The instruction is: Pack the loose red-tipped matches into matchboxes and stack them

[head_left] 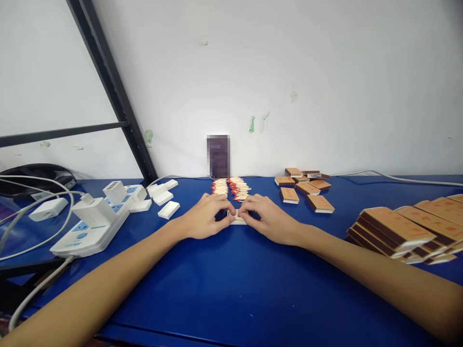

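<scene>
A small white matchbox tray (238, 222) lies on the table between my hands, with pale matchsticks showing inside it. At its left end, my left hand (208, 217) is closed, thumb and forefinger at the tray's edge. My right hand (271, 220) is closed in the same way at the right end, its fingertips over the tray. My fingers hide much of the tray, and I cannot tell whether they also pinch matchsticks. Just beyond are two piles of red-tipped matches, a left pile (219, 188) and a right pile (238, 188).
White trays (169, 209) lie to the left, beside a power strip (97, 236) with chargers and cables. Several matchbox sleeves and boxes (290, 195) are scattered at back right; stacked matchboxes (400, 229) stand nearer. A dark pixelated rectangle (218, 156) leans against the wall.
</scene>
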A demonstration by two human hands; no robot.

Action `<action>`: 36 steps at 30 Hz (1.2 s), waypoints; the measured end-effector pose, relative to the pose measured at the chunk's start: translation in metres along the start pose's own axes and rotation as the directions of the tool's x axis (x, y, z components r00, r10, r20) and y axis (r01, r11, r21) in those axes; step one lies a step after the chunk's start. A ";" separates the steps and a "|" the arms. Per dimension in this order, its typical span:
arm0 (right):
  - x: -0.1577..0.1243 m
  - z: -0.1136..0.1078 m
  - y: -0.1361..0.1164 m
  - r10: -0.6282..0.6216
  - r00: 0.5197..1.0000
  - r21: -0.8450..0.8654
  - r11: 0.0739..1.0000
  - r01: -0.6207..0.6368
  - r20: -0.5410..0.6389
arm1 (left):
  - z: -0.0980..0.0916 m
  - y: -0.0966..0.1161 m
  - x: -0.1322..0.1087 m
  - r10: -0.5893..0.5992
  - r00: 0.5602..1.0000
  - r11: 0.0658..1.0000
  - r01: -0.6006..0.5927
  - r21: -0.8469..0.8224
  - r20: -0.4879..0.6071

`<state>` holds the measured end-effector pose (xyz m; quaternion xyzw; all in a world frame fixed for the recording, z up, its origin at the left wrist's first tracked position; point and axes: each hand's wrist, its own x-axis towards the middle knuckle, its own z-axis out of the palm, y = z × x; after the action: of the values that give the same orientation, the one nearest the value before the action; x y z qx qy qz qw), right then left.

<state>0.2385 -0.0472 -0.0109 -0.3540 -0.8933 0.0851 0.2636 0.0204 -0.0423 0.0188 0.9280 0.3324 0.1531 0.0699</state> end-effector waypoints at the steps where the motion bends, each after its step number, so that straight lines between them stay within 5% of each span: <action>1: 0.000 0.000 0.000 -0.002 1.000 0.001 1.000 0.002 -0.011 | -0.002 0.000 -0.001 0.025 1.000 0.999 -0.025 0.031 0.011; 5: 0.001 -0.001 -0.001 0.033 0.995 0.013 0.999 -0.032 -0.092 | -0.006 0.001 -0.001 0.110 0.994 0.979 -0.113 0.170 0.028; 9: 0.003 0.000 0.003 0.208 0.954 0.000 0.977 -0.213 -0.214 | -0.007 0.001 0.000 0.176 0.983 0.952 -0.185 0.244 0.056; 15: 0.004 0.002 0.007 0.287 0.946 -0.119 0.945 -0.306 -0.153 | -0.008 0.001 0.000 0.207 0.976 0.944 -0.216 0.251 0.064; 19: 0.005 0.002 0.007 0.281 0.950 -0.127 0.946 -0.298 -0.136 | -0.007 -0.003 -0.001 0.120 0.992 0.974 -0.110 0.200 -0.036; 24: 0.006 0.001 0.009 0.278 0.951 -0.112 0.949 -0.293 -0.133 | -0.002 -0.023 0.002 -0.101 0.968 0.943 0.167 0.289 -0.231; 29: 0.007 0.000 0.010 0.332 0.930 -0.061 0.937 -0.345 -0.155 | 0.001 -0.039 0.002 -0.227 0.949 0.874 0.297 0.385 -0.217; 36: 0.005 0.001 0.011 0.303 0.924 0.005 0.951 -0.310 -0.232 | 0.001 -0.040 0.003 -0.250 0.952 0.881 0.299 0.367 -0.176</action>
<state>0.2411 -0.0353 -0.0134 -0.5008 -0.7916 0.0697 0.3430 -0.0006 -0.0100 0.0092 0.8554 0.4880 0.1295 -0.1155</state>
